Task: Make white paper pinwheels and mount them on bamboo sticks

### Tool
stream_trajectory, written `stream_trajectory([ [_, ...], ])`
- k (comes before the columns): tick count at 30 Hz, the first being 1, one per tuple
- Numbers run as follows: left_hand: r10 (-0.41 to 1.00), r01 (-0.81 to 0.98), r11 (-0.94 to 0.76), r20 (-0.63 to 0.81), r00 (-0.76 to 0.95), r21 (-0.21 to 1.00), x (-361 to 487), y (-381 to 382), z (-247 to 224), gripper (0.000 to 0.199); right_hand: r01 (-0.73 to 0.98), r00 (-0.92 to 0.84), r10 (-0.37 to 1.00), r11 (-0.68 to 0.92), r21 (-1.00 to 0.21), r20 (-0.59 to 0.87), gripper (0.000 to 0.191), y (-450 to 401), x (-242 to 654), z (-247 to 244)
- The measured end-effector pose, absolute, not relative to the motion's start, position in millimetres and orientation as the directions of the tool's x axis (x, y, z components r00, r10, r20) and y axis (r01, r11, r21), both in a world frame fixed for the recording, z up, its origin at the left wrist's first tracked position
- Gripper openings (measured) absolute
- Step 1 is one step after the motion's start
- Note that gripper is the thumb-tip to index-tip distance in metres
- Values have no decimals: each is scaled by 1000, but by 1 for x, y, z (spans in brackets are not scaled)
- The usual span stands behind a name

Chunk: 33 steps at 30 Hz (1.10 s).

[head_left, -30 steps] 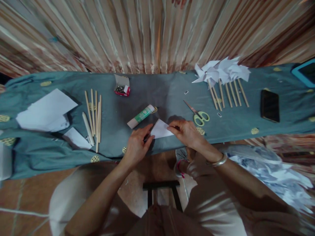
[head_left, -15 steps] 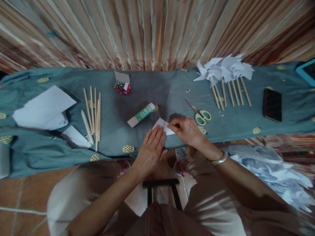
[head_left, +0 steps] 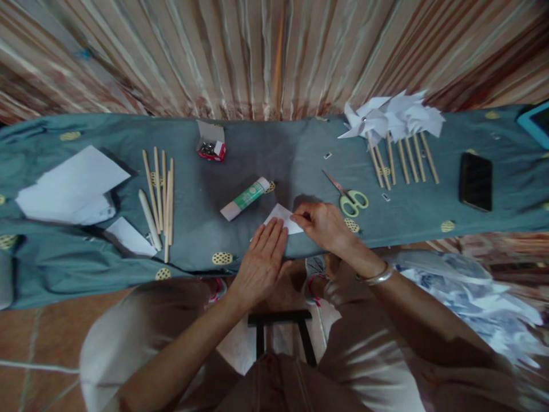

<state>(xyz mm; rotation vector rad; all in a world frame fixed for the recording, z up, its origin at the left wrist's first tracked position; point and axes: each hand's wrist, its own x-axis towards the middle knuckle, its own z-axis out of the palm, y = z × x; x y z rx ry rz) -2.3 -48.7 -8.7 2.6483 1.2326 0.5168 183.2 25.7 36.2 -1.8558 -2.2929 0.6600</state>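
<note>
Lying on the tabletop (head_left: 295, 163), white paper (head_left: 292, 226) is pressed under flat fingers of the left hand (head_left: 262, 260) and pinched by the right hand (head_left: 325, 229), fingers closed, with pinwheels (head_left: 398, 117) assembled, sticks (head_left: 171, 200) and sheets (head_left: 72, 186) apparently left.

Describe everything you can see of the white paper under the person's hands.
The white paper is a small, plain piece with a corner pointing away from the person. It looks folded, but its layers can't be made out. It lies on the green tablecloth near the front edge, right of the glue stick and apart from it. The left hand lies flat across it, hiding part; the right hand pinches its right side.
</note>
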Motion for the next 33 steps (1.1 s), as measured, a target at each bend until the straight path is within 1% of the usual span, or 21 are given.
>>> stream_trajectory([
  [8, 770, 705, -637, 224, 597, 312, -2, -49, -9, 65, 921, -227, 954, 145, -362, -195, 20, 26, 180, 37],
  [13, 772, 705, -634, 210, 600, 317, -2, -49, -10, 68, 923, -245, 959, 187, -337, -139, 20, 25, 180, 34],
  [16, 770, 712, -638, 209, 603, 295, -1, -48, -11, 68, 918, -264, 958, 216, -331, -108, 19, 23, 180, 32],
  [19, 771, 717, -637, 203, 604, 283, -1, -48, -11, 67, 899, -293, 955, 264, -348, -33, 19, 18, 181, 31],
  [22, 768, 718, -640, 210, 605, 275, 0, -48, -12, 67, 874, -322, 946, 310, -375, 30, 27, 14, 184, 31],
  [25, 759, 716, -651, 239, 606, 251, 0, -48, -14, 66, 862, -325, 945, 309, -402, 31, 29, 11, 188, 30],
  [28, 753, 713, -658, 256, 607, 242, 0, -47, -16, 67, 847, -324, 946, 300, -438, 21, 26, 10, 190, 28],
  [31, 754, 713, -656, 247, 609, 246, -1, -47, -16, 67, 832, -322, 947, 289, -473, 11, 22, 12, 192, 28],
  [33, 756, 718, -654, 229, 613, 239, -1, -47, -14, 66, 828, -312, 950, 269, -493, -6, 24, 13, 195, 28],
])
